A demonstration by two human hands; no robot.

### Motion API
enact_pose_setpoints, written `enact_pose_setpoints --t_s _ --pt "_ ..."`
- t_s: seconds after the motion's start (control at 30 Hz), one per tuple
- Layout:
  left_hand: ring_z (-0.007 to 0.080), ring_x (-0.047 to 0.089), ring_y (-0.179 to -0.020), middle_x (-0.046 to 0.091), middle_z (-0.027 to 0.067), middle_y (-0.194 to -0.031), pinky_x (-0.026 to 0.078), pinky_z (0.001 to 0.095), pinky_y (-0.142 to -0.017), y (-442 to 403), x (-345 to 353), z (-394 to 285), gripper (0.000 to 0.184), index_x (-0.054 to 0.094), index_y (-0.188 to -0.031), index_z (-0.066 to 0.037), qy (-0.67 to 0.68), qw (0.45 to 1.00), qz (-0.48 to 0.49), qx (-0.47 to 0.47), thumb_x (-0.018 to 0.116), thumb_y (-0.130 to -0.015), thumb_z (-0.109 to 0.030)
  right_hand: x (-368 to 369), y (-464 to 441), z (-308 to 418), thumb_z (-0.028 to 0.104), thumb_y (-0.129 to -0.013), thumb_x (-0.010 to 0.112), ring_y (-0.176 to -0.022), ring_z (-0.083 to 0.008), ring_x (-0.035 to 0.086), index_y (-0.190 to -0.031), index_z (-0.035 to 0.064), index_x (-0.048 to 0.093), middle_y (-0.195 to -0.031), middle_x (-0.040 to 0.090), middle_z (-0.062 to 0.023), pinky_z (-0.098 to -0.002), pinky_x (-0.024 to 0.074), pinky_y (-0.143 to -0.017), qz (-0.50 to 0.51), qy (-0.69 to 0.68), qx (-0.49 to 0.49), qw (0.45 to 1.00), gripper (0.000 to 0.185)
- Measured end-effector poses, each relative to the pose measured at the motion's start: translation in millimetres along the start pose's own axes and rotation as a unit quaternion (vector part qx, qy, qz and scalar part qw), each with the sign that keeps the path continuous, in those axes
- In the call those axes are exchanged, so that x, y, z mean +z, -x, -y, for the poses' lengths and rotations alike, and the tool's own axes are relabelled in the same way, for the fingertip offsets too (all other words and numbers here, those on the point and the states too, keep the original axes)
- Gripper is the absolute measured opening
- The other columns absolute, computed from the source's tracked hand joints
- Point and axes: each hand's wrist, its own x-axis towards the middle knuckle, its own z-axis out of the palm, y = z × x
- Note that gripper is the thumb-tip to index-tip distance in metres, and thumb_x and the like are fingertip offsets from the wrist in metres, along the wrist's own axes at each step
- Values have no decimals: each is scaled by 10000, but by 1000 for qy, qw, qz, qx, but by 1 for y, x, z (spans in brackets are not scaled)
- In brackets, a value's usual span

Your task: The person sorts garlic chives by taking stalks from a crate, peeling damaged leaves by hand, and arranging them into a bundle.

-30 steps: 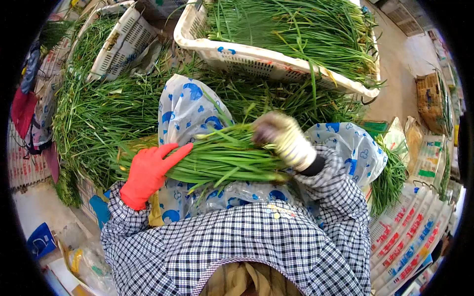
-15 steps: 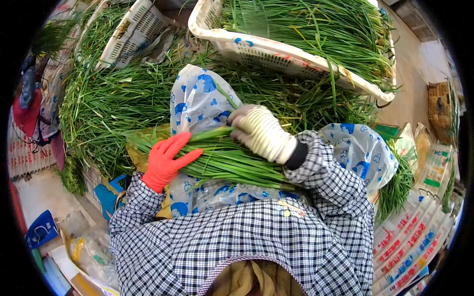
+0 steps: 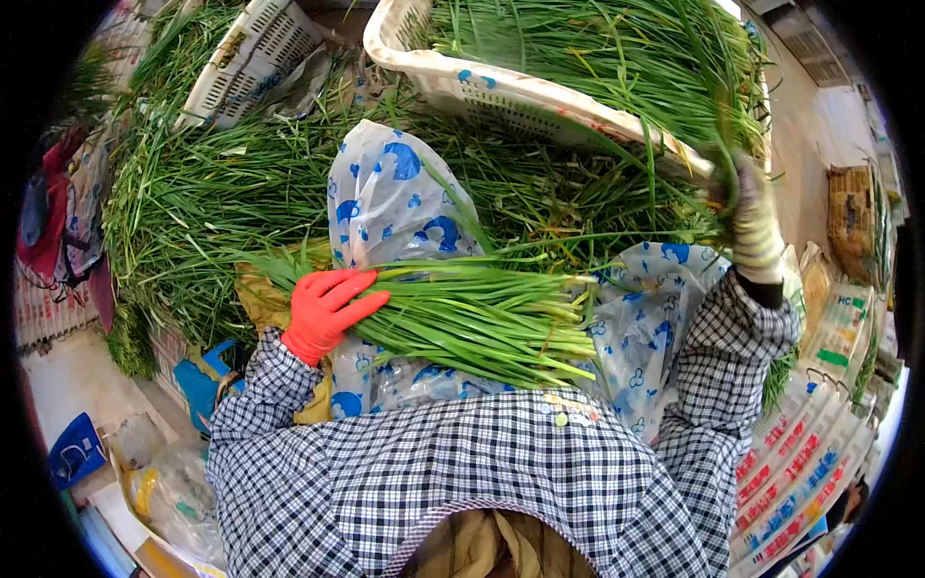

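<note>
A bunch of garlic chives [image 3: 482, 318] lies across my lap on clear plastic with blue prints [image 3: 405, 193], its pale cut ends to the right. My left hand [image 3: 330, 306], in a red rubber glove, rests on the leafy end with its fingers stretched out and apart. Away to the right, beside the corner of the white crate [image 3: 540, 91], is my right hand [image 3: 752, 217] in a striped, grey-tipped glove. It is smeared by motion, and a few long green chive blades [image 3: 725, 178] run through its fingers.
Chives fill the crate, and loose green blades [image 3: 222, 212] are heaped between it and me. Another white basket [image 3: 255, 58] leans at the upper left. Printed sacks [image 3: 800, 472] and a wicker basket [image 3: 853, 222] stand on the right.
My right hand has left the bunch and swung out right to the crate's corner, drawing blades with it. The pale ends of the bunch are uncovered. My left hand has stayed in place.
</note>
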Motion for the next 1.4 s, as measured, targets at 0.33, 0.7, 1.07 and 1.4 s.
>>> enact_pose_setpoints --t_s 0.33,0.7,1.07,1.4 --pt "250 600 -977 627 32 -1107 501 376 -750 3 7 0 419 649 -1042 -170 -3 1000 -11 -3 588 -631 -116 202 -1 -75 350 -812 630 -964 -345 616 -1150 72 593 -1030 651 -173 -404 489 -847 493 365 -86 785 440" --pt "258 588 -1015 633 52 -1132 484 373 -821 6 16 -4 395 647 -1042 -117 27 999 -24 -38 583 -653 -103 69 -14 -35 222 -703 723 -1088 -357 543 -1275 98 504 -1196 554 -177 -420 440 -936 227 536 -119 804 625" --pt "271 597 -1011 634 71 -1125 476 379 -826 2 13 -9 418 635 -1043 -96 32 997 -22 -60 615 -627 -57 79 55 8 402 -929 520 -781 -141 565 -970 27 651 -941 651 -59 -261 471 -713 288 -141 -117 940 399" --pt "274 601 -1007 640 74 -1111 469 377 -843 3 13 -9 410 642 -1042 -97 35 997 -23 -70 615 -635 -61 -18 -32 -83 236 -917 564 -894 -230 635 -1074 -33 580 -936 653 -140 -342 528 -830 -93 -45 16 995 313"
